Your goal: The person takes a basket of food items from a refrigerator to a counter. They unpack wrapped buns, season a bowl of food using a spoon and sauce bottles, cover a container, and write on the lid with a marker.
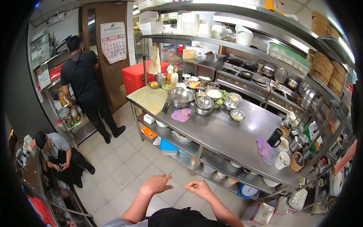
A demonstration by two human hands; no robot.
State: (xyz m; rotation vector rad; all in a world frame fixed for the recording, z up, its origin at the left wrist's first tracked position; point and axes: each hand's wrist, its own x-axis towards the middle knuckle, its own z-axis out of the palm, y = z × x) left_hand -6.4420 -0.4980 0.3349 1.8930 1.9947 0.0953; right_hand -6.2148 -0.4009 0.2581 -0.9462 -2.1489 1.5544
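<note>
Both of my hands are held out in front of my body, above the tiled floor and short of the steel table. My left hand (155, 184) has its fingers apart and holds nothing. A little to its right, my right hand (199, 188) is closed, its fingers drawn together toward the thumb; something thin and small may be between them, too small to name. The hands do not touch each other. Nearest to them is the steel table (211, 130), with steel bowls (180, 96), a purple cloth (181, 114) and a white cutting board (149, 99) on it.
One person (81, 75) stands at shelves on the left; another (60, 151) sits low at the far left. Stoves (242, 81) line the back wall. A red cooler (136, 77) stands behind the table. Shelves hang overhead. A black thermos (275, 137) stands at the right.
</note>
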